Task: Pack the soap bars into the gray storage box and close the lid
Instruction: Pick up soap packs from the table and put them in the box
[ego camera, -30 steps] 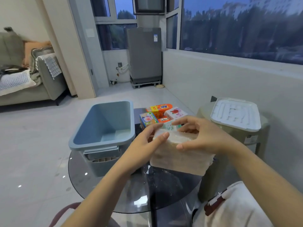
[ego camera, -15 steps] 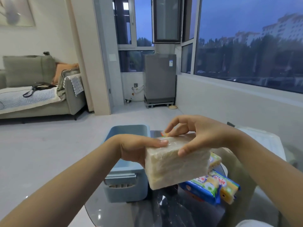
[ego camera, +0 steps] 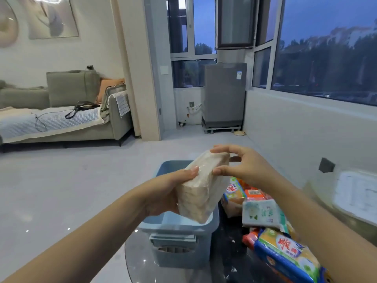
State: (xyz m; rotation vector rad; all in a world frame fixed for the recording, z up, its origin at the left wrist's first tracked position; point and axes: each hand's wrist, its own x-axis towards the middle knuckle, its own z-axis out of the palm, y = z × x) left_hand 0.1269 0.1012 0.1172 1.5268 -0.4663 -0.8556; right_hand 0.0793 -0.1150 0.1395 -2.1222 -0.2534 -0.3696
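Note:
A large pale plastic-wrapped block of soap bars (ego camera: 201, 188) hangs tilted over the open blue-gray storage box (ego camera: 179, 240). My left hand (ego camera: 169, 193) grips its near left side from below. My right hand (ego camera: 238, 168) holds its far top end with fingertips. To the right of the box, several wrapped soap packs lie on the dark glass table: a white-green pack (ego camera: 263, 213), an orange pack (ego camera: 255, 194) and a yellow-blue pack (ego camera: 289, 254). The box's inside is mostly hidden by the block.
The round glass table (ego camera: 140, 264) has its edge at the lower left. A bin with a white lid (ego camera: 357, 193) stands to the right by the wall. A sofa (ego camera: 61, 111) and a gray appliance (ego camera: 224, 97) stand far back across the floor.
The wrapped block has swung left from above the soap packs to over the box and turned end-on. My view has shifted, showing more of the packs on the right.

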